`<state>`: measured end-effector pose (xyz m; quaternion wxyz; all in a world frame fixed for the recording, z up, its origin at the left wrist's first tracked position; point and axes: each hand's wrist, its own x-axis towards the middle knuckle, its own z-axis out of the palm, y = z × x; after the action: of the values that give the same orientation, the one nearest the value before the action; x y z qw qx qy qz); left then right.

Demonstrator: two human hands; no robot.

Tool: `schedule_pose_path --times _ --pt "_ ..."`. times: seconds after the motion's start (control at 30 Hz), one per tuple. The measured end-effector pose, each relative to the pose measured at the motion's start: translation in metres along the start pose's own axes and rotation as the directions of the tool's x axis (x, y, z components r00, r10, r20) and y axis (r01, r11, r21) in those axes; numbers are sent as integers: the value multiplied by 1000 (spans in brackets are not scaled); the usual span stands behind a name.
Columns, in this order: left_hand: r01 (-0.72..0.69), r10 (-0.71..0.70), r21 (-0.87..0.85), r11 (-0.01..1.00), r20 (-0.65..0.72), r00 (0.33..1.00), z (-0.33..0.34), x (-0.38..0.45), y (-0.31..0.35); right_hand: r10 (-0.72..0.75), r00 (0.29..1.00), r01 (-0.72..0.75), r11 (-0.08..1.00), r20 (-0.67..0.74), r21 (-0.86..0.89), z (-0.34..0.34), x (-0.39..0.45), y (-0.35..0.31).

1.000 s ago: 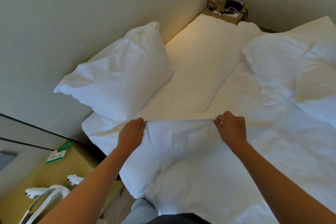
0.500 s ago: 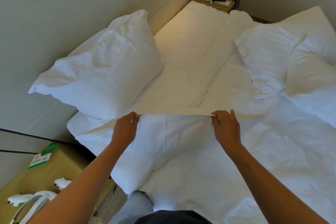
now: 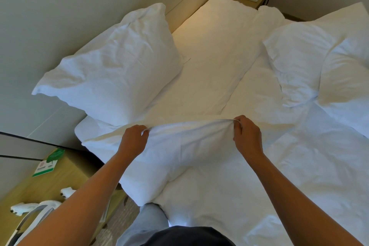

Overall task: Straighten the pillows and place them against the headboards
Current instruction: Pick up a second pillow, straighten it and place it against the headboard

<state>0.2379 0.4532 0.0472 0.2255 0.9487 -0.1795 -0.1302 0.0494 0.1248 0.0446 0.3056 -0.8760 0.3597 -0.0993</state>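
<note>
Now pillow [image 3: 179, 146] between left hand [image 3: 132, 140], right hand [image 3: 247, 136]

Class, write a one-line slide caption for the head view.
Both hands, left and right, pinch the near pillow's top edge; another pillow leans against the headboard.

One white pillow [image 3: 117, 62] leans tilted against the headboard [image 3: 60, 16], a second, flatter pillow [image 3: 175, 156] lies at the bed's near corner with its far edge lifted, and two more pillows [image 3: 319, 62] sit crumpled at right.
</note>
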Motion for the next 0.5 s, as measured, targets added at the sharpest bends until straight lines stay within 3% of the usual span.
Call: schedule_pose_path --times 0.27,0.5 --pt "-16 15 -8 1000 -35 999 -12 -19 1 -99 991 110 985 88 -130 -3 -4 8" --pt "54 -54 -2 999 -80 995 -20 -41 9 -156 988 156 988 -2 8 -3 -11 2"
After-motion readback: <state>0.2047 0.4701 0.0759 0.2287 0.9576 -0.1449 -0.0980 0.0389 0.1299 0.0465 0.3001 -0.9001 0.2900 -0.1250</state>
